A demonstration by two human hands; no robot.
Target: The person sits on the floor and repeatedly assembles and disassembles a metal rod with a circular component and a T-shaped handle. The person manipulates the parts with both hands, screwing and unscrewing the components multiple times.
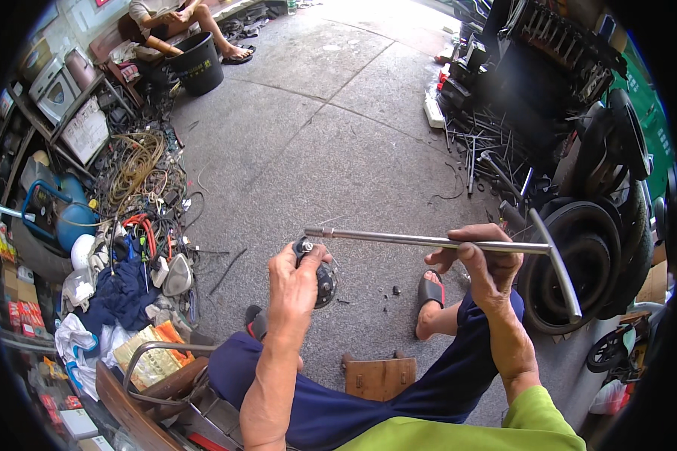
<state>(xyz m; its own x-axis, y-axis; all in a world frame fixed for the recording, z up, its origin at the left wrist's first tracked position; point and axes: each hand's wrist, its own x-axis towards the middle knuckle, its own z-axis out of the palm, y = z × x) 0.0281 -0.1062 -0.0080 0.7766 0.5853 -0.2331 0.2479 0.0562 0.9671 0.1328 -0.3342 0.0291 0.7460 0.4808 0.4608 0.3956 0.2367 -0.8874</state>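
My left hand (292, 279) is closed round a small black, rounded mechanical part (326, 287) with a shiny metal stud or nut on its upper end; most of it is hidden by the fingers. My right hand (489, 263) grips a long silver T-handle socket wrench (399, 239) by its shaft, close to the crossbar. The shaft runs nearly level to the left. Its socket end lies just above the black part's metal stud; whether they touch I cannot tell.
A low wooden stool (380, 377) stands between my feet. Tyres and wheels (572, 274) lean at right, below a heap of metal rods (478, 146). Tangled cables (139, 169) and cloths crowd the left. A person sits far left beside a black bucket (197, 66).
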